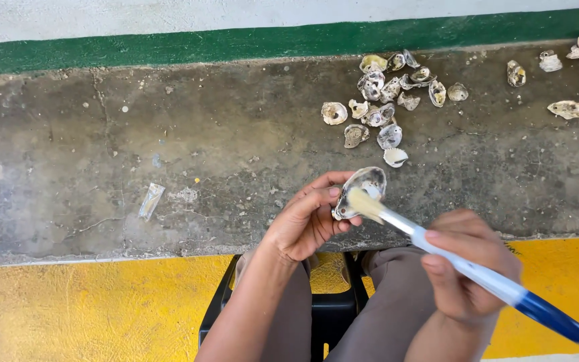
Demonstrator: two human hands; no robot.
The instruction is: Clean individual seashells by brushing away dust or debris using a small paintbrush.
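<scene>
Left hand (306,221): fingers (316,199) curled around the edge of a pale, cupped oyster shell (362,190), held hollow side up above the near edge of the grey concrete ledge (169,134). Right hand (467,268): closed around the white and blue plastic handle of a brush (450,258), bristle tip touching the shell's hollow, just beside the left thumb. Farther back on ledge: heap of empty grey-white shells (387,94).

Left hand (306,221) is held palm-up-ish, fingers (323,196) curled into a cupped grip, forearm angled up from below. Right hand (467,268) is closed in a fist-like grip, thumb laid along the top.
</scene>
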